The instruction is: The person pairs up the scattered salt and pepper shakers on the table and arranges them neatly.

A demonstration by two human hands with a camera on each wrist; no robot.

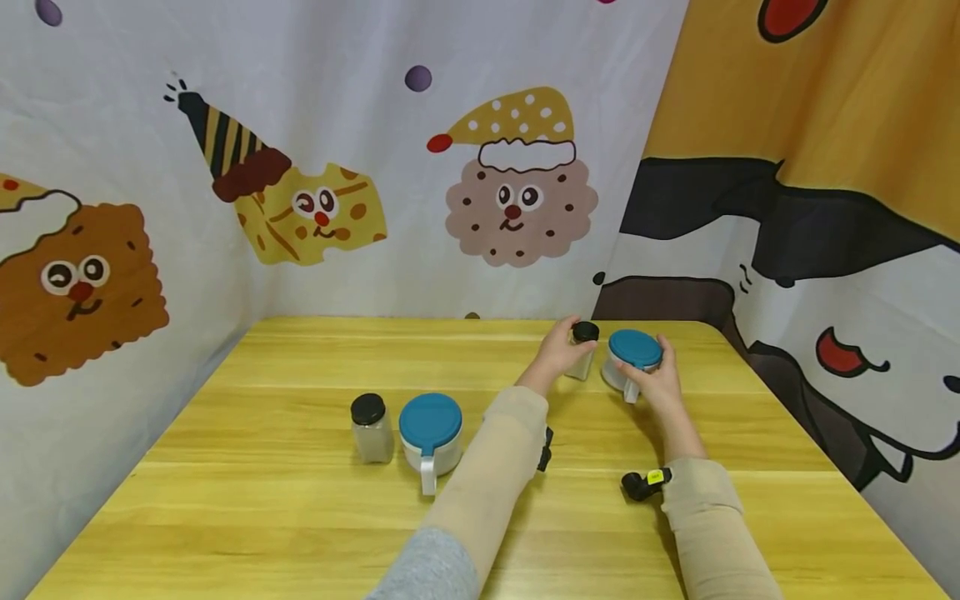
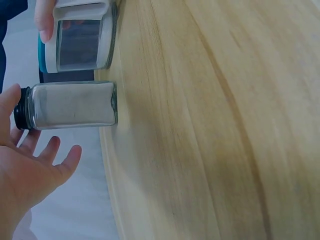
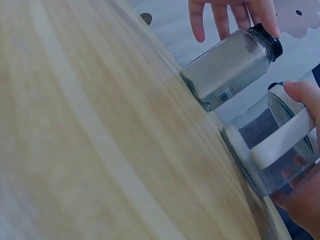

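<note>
Head view: left fingers [image 1: 583, 349] pinch the black-capped glass jar [image 1: 582, 366], right fingers [image 1: 667, 354] clasp the blue-lidded canister [image 1: 633, 352]; both look rigid, breakable, safest held round the body.

We wear beige sleeves [image 1: 708, 529], creased near the cuffs, with grey fabric [image 1: 433, 562] higher on our left arm. A rounded black device [image 1: 636, 487] with a yellow label [image 1: 656, 477] sits at our right wrist.

Mostly twos, one single, one trio
Two black-capped jars [image 1: 371, 437] [image 1: 577, 369], two blue-lidded handled cups [image 1: 431, 425] [image 1: 636, 347], two hands [image 1: 555, 354] [image 1: 656, 385], one counter [image 1: 262, 517], three hatted cartoon foods [image 1: 86, 292] [image 1: 311, 217] [image 1: 521, 221].
</note>
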